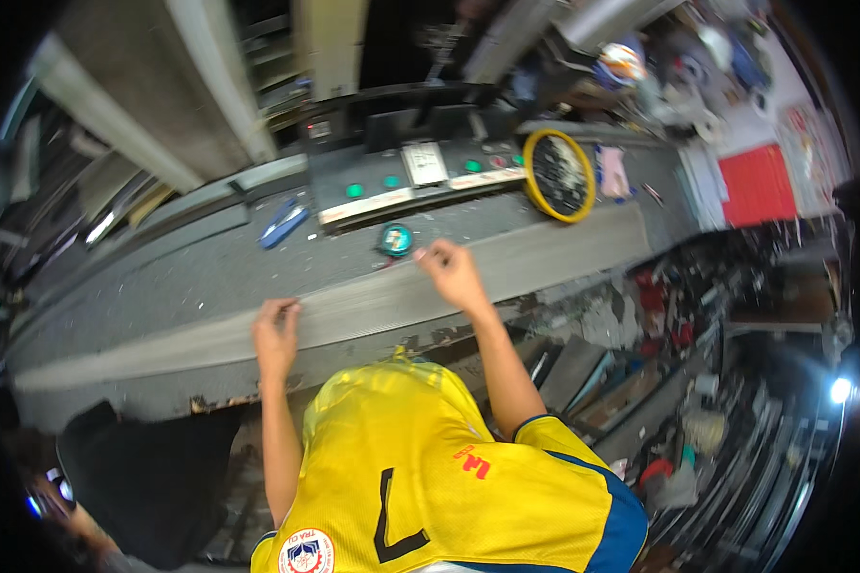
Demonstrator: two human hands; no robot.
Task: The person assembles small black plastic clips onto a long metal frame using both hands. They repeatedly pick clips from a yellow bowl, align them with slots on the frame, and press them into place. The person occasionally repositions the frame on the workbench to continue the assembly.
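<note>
A long, flat grey strip (354, 310) runs along the front of the workbench. My left hand (276, 334) is over the strip's left half, its fingers curled in toward the thumb. Farther right, my right hand (452, 275) is above the strip's far edge with thumb and forefinger pinched together. Whatever either hand grips is too small or blurred to make out. Just left of my right fingertips, a small round teal object (395, 240) rests on the bench. A blue hand tool (283, 224), its kind unclear, lies beyond my left hand.
Behind the strip stands a dark control panel (365, 172) with green buttons. A yellow-rimmed round basket (589, 191) holding dark bits leans at its right end. A red sheet (757, 184) lies at the far right. Metal lengths and scraps (726, 477) crowd the lower right.
</note>
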